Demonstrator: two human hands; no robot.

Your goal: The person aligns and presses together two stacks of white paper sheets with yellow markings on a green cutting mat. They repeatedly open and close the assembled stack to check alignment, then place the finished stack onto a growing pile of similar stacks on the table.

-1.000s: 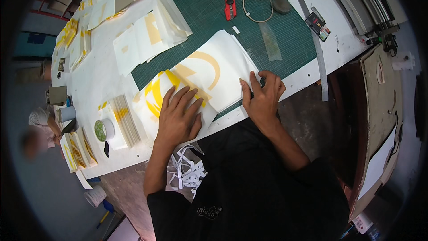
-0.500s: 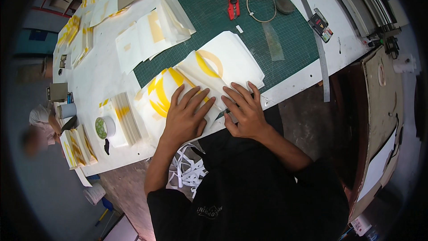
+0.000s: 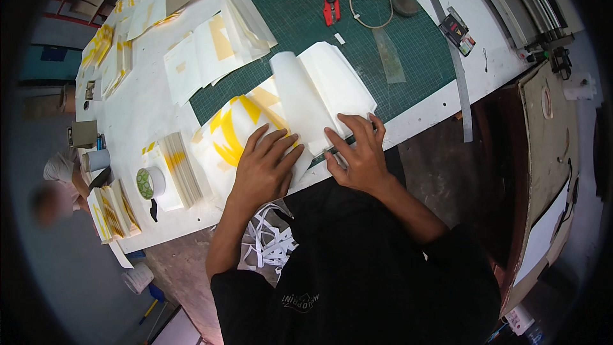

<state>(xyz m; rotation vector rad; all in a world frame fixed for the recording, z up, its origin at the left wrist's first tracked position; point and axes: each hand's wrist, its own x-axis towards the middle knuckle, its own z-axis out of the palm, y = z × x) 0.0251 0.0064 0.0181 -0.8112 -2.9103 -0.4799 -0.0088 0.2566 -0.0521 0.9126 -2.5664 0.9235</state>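
My left hand lies with fingers spread on white sheets printed with yellow shapes, near the table's front edge. To its right, my right hand rests at the near edge of a stack of white sheets. Its fingers are bent but apart, and the thumb stands off to the side. Between the hands and beyond them, a white sheet stands raised and curved, its plain side showing. Under the stack lies a green cutting mat.
On the mat lie a red cutter knife, a cable and a clear strip. A metal ruler crosses the right side. At left stand folded sheet stacks and a round tub. Another person is at far left.
The sheet with a yellow arc has swung up and leftward, so its plain side shows. My right hand has shifted slightly right; the left has stayed nearly in place.
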